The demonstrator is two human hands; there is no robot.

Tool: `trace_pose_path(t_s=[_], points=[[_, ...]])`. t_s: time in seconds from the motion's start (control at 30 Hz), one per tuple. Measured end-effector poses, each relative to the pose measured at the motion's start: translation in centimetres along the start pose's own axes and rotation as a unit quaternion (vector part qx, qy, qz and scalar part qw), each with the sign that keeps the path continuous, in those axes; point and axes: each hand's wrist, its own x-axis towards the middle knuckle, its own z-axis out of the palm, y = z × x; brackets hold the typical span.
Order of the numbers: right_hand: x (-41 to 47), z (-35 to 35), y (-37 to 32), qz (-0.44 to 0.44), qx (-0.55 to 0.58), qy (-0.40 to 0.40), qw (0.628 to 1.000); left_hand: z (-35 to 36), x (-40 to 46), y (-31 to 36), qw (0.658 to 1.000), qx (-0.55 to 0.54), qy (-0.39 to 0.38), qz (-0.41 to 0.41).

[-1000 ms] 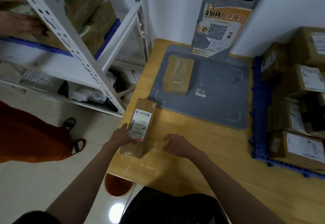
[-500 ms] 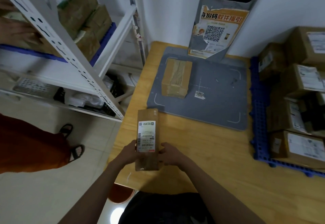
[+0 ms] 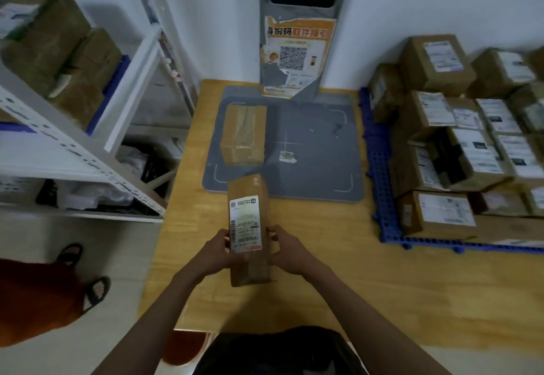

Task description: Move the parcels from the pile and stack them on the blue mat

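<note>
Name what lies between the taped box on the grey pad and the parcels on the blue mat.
Head view: bare grey pad, with only a small white sticker.

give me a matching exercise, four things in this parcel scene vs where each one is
Things:
1. labelled parcel
2. taped parcel
3. QR poster
4. blue pallet

Places:
A. on the grey stand at the back of the table
B. lying on the grey mat, left side
C. held between the left hand and right hand
D. under the stacked boxes at the table's right

Pairs: 1-C, 2-B, 3-A, 4-D
</note>
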Motion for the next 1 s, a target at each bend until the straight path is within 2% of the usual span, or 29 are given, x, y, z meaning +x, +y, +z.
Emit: trace_pose_path(t_s=[0.5, 1.0], points=[[-5.6, -7.6, 9.4, -0.033, 0.037, 0.075, 0.996, 9.6, 0.2, 8.5, 0.997, 0.058, -0.008, 0.051], [-9.9, -14.4, 16.7, -0.040, -0.001, 0.119, 0.992, 17.9, -0.2, 15.9, 0.989, 0.109, -0.014, 0.095]])
